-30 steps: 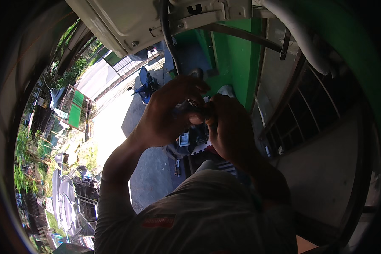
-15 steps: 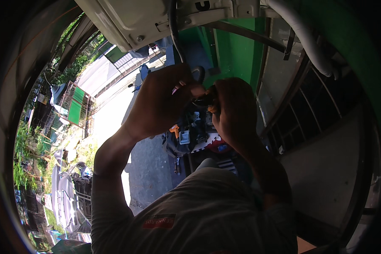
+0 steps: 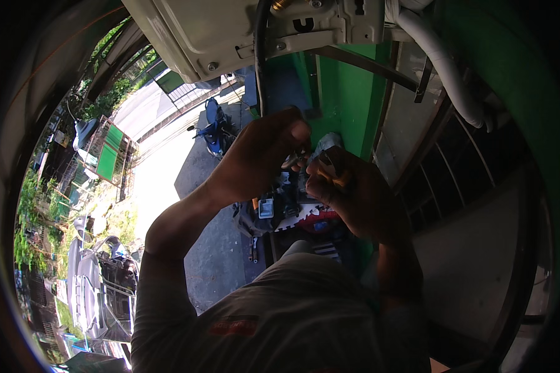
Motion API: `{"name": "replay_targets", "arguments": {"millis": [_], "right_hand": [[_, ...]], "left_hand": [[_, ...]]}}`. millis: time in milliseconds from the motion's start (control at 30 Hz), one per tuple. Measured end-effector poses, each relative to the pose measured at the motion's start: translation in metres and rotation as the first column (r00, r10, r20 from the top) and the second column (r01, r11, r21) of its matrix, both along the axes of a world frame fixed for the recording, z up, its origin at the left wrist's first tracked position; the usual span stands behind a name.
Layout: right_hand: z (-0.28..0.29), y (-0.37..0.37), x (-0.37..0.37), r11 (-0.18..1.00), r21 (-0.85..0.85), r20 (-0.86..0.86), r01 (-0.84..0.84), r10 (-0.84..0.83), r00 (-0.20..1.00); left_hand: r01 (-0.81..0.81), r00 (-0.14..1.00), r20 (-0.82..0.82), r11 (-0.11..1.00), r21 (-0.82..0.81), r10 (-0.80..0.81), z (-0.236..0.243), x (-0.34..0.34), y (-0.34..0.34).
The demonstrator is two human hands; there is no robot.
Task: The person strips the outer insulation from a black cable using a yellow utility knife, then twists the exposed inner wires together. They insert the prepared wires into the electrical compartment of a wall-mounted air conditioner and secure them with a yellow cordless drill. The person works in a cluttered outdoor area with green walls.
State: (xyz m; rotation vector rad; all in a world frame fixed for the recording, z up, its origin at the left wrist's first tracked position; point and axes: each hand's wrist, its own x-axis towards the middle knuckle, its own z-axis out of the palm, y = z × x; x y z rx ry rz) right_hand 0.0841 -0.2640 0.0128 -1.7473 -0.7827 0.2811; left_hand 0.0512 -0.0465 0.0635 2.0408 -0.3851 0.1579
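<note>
Head view: the left hand and right hand meet under a white box. Their fingers are curled shut on a small metal part held between them. Far below, an open tool bag on the ground holds tools.

the small part pinched between the left hand and right hand is too shadowed to identify (fingers cover most), and the white unit overhead is cut off.
</note>
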Motion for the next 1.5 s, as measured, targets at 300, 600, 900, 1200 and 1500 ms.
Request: {"name": "replay_targets", "arguments": {"millis": [300,600,900,1200,1500], "right_hand": [[-0.026,0.015,0.007,0.848,0.266,-0.358,-0.458,0.528,0.77],[-0.043,0.028,0.015,0.835,0.318,-0.382,-0.449,0.547,0.745],[-0.053,0.041,0.024,0.841,0.257,-0.475,-0.475,0.539,0.696],[-0.061,0.049,0.03,0.828,0.181,-0.369,-0.531,0.558,0.744],[-0.046,0.064,0.014,0.897,0.158,0.68,0.412,-0.401,0.613]], "left_hand": [[0.017,0.999,0.042,0.999,0.051,-0.019,-0.004,0.0,0.008],[0.009,1.0,0.016,0.976,0.216,-0.013,-0.003,-0.003,0.015],[-0.099,0.995,0.027,0.936,0.337,0.096,-0.005,-0.007,0.017],[0.017,0.989,0.134,0.933,0.359,-0.069,-0.006,-0.004,0.028],[-0.121,0.982,0.164,0.978,0.168,0.093,-0.01,0.004,0.026]]}}
